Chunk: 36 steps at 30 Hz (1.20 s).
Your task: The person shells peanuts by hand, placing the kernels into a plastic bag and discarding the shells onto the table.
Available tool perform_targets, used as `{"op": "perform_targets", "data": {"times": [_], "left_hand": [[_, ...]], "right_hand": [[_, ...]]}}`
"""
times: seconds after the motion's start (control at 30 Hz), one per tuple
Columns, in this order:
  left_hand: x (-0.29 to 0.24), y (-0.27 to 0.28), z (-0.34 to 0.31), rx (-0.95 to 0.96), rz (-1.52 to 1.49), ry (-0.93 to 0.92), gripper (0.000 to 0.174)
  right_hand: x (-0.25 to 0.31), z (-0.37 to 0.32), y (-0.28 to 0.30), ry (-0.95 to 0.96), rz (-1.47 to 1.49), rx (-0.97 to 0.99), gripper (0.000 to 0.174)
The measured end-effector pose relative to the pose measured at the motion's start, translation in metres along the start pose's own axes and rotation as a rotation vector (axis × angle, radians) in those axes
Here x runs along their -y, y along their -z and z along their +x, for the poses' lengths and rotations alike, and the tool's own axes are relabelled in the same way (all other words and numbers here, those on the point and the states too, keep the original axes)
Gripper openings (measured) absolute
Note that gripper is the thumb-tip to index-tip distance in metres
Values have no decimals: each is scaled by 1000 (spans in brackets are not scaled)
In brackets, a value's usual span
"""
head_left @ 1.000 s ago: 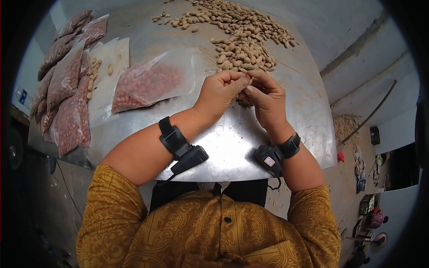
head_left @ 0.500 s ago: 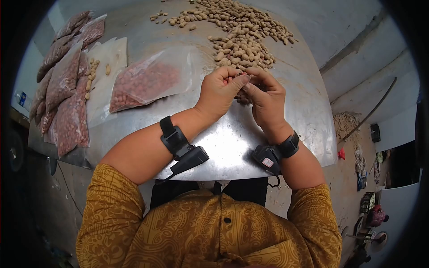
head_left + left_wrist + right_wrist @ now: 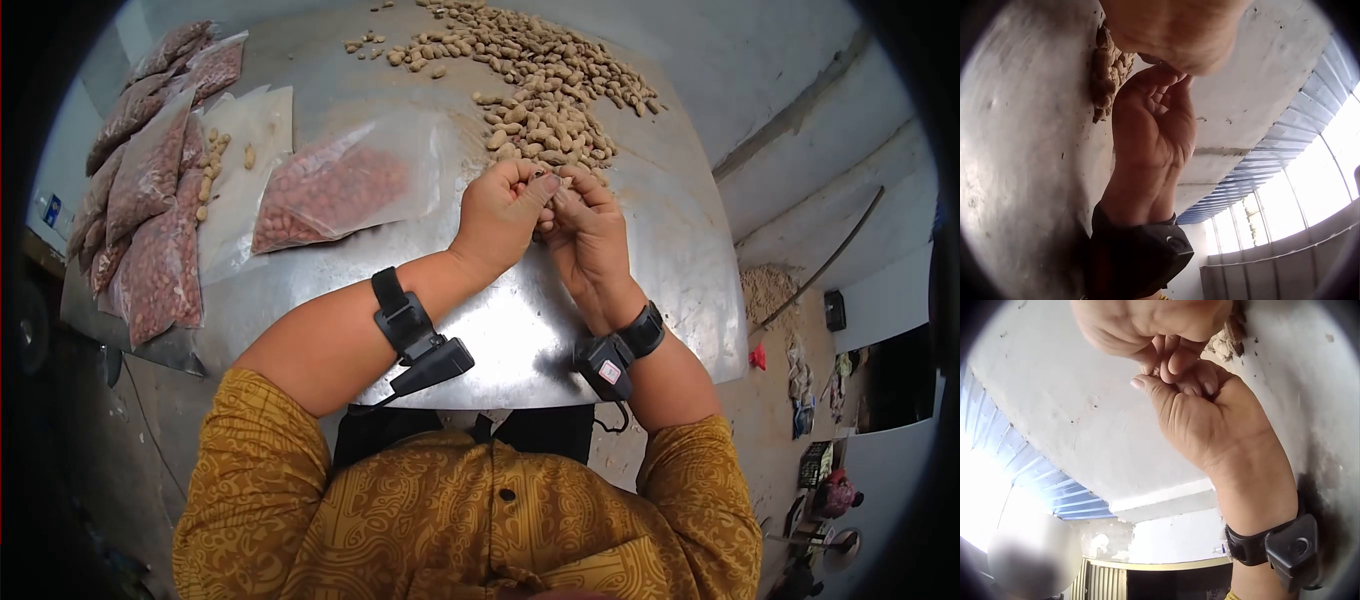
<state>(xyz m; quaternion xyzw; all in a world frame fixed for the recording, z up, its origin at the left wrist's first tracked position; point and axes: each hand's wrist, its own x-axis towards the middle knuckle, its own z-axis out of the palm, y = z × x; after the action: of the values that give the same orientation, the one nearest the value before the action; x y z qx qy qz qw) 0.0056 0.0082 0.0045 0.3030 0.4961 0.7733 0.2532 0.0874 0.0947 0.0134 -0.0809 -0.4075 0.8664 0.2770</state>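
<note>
In front of the peanut pile [image 3: 550, 135], my two hands meet at the fingertips over the metal table [image 3: 480, 300]. The left hand [image 3: 497, 220] has its fingers curled in, with the thumb pressed against the index finger. My right hand [image 3: 590, 240] brings thumb and fingertips to the same spot, pinching at a peanut mostly hidden by the fingers. In the left wrist view the right hand [image 3: 1154, 125] faces the camera palm first, fingers bent. The left hand [image 3: 1200, 419] in the right wrist view has its thumb extended and its other fingers curled.
Left of the hands lies a clear bag of red peanut kernels [image 3: 335, 190]. Beyond it, several filled kernel bags [image 3: 150, 170] are stacked, beside a flat plastic bag [image 3: 245, 180] with a few unshelled peanuts [image 3: 210, 170] near it. A wall [image 3: 800, 110] runs along the right.
Reddish kernels seen in the left hand's fingers earlier are now hidden. The right hand has turned, showing more of its palm, with its fingertips still meeting the left hand's.
</note>
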Motion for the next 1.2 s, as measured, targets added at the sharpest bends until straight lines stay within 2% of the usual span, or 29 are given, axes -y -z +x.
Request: {"op": "perform_targets", "data": {"times": [0.07, 0.37, 0.47, 0.63, 0.93, 1.07, 1.2], "left_hand": [[1, 0, 0, -15, 78, -26, 19], [2, -1, -2, 25, -80, -46, 18], [-2, -6, -4, -5, -186, 2, 17], [-10, 0, -4, 69, -409, 147, 17], [-10, 2, -8, 102, -677, 296, 13], [-7, 8, -7, 137, -779, 372, 13], [-11, 12, -1, 118, -875, 542, 15]], "right_hand": [[-1, 0, 1, -20, 49, -4, 23], [-5, 2, 6, -43, 179, 31, 23], [-5, 3, 6, -49, 220, 23, 24], [0, 3, 8, -16, 153, 63, 26], [6, 2, 4, 218, -139, 48, 27], [11, 3, 9, 378, -475, 88, 23], [18, 1, -2, 484, -808, 167, 21]]}}
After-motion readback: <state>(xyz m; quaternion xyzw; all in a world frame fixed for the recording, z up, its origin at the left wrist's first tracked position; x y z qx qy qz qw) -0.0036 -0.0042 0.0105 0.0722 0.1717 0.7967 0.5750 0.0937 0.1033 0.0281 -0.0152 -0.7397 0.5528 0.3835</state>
